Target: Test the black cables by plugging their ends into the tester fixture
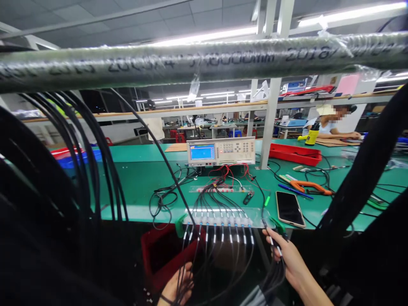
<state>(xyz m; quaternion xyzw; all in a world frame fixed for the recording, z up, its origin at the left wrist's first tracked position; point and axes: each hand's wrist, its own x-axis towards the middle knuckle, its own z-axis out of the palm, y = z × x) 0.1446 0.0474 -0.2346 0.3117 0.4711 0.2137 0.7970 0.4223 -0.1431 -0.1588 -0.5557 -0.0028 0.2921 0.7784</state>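
Right hand [288, 255] low at the bench edge, fingers pinched on a white-tipped cable plug [272, 240], black leads trailing down from the grip. The plug sits just right of the clear connector fixture [223, 216] at the front edge of the green bench [140, 178], where a row of like plugs is seated side by side. Left hand [178, 284] lower, below the bench, fingers loosely curled among a bundle of black cables [207, 272] hanging from the fixture; whether it truly grips them cannot be told. Behind the fixture: a tester with blue screen [221, 151], red and black leads running to it. A dark phone [289, 208] lies right of the fixture, orange-handled pliers [307, 186] beyond it. Red bin [159, 255] under the bench. A seated person [331, 125] works at the far right.
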